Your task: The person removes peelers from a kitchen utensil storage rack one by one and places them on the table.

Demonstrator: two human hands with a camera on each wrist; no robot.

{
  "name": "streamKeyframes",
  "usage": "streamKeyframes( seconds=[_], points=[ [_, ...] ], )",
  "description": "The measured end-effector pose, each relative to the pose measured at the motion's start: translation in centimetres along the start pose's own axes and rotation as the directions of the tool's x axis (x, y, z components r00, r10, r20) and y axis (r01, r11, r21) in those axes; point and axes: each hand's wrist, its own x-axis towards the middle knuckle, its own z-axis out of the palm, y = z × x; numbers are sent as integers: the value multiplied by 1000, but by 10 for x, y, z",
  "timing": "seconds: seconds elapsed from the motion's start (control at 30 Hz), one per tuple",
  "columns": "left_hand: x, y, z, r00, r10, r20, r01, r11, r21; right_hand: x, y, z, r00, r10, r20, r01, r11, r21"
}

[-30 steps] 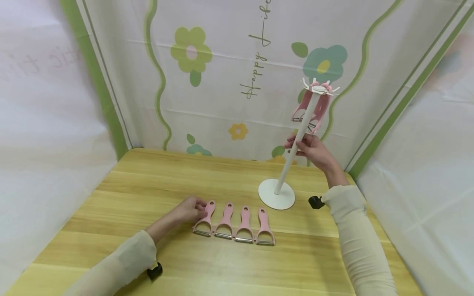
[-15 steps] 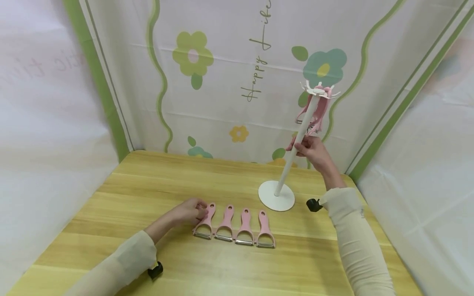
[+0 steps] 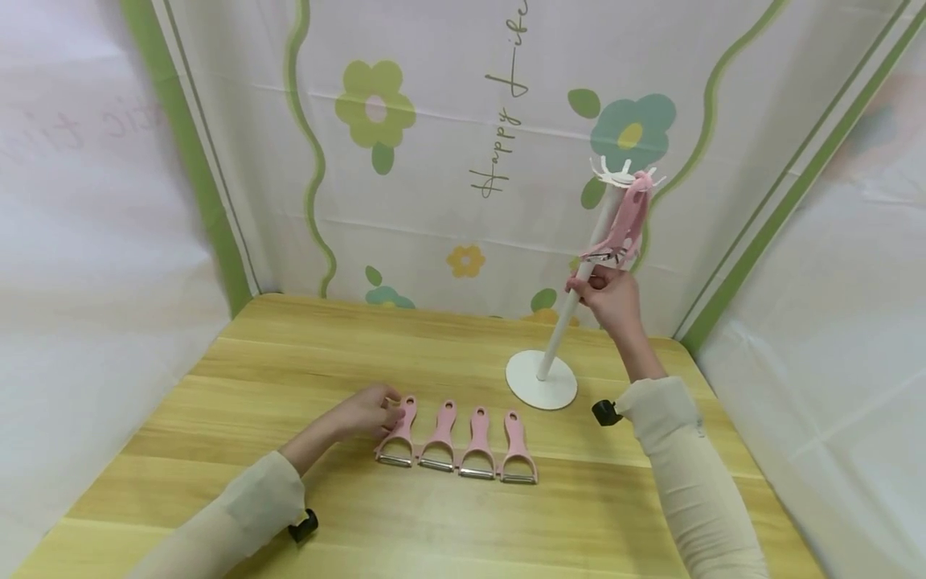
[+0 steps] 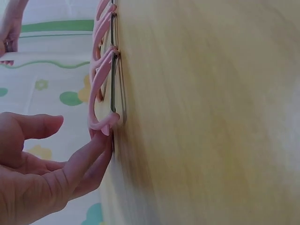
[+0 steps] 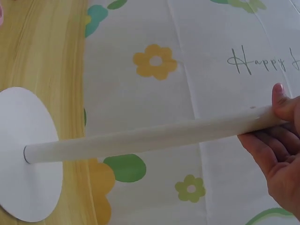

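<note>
A white stand (image 3: 541,379) with a round base and a ring of hooks stands upright on the table. Pink peelers (image 3: 628,219) hang from its hooks on the right side. My right hand (image 3: 611,299) grips the pole (image 5: 154,136) below them, thumb and fingers around it. Several pink peelers (image 3: 479,434) lie in a row in front of the stand, blades toward me. At the row's left end, my left hand (image 3: 367,412) touches the leftmost peeler (image 3: 405,418); in the left wrist view its fingertips (image 4: 101,140) rest at the peeler's edge, the thumb apart.
The wooden table (image 3: 304,338) ends at a patterned curtain (image 3: 405,193) behind the stand. White curtains (image 3: 839,322) hang at both sides. A black wrist device (image 3: 606,412) is on my right arm, another (image 3: 304,527) on my left.
The hook ring and hanging peelers have turned about the pole, bringing the peelers to its right front. My right hand has rotated with the pole; my left hand has stayed nearly still.
</note>
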Motion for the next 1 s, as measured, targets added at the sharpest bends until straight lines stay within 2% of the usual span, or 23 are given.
streamKeyframes(
  seconds=[0.2, 0.3, 0.4, 0.57, 0.73, 0.83, 1.0],
  points=[
    [-3, 3, 1, 1000, -25, 1, 25, 1000, 15, -5, -1, 9, 983, -91, -161, 65, 984, -163],
    [-3, 4, 0, 999, -35, 0, 35, 999, 32, -7, -1, 9, 975, -113, -189, 70, 974, -217],
    [-3, 5, 0, 999, -35, 2, 35, 998, 52, -8, -1, 7, 977, -106, -185, 60, 969, -238],
    [-2, 8, -2, 1000, -31, 2, 31, 997, 69, -7, -1, 0, 990, -64, -122, 32, 969, -247],
    [-2, 9, -2, 1000, -18, 10, 17, 996, 87, -6, -5, -7, 999, -39, -4, 37, 971, -235],
    [-2, 9, -3, 1000, -16, 19, 14, 996, 91, -5, -6, -9, 996, -41, 82, 56, 980, -193],
    [-2, 14, -7, 998, -27, 61, 19, 991, 133, -5, -5, -10, 983, 0, 181, 25, 991, -135]
  ],
)
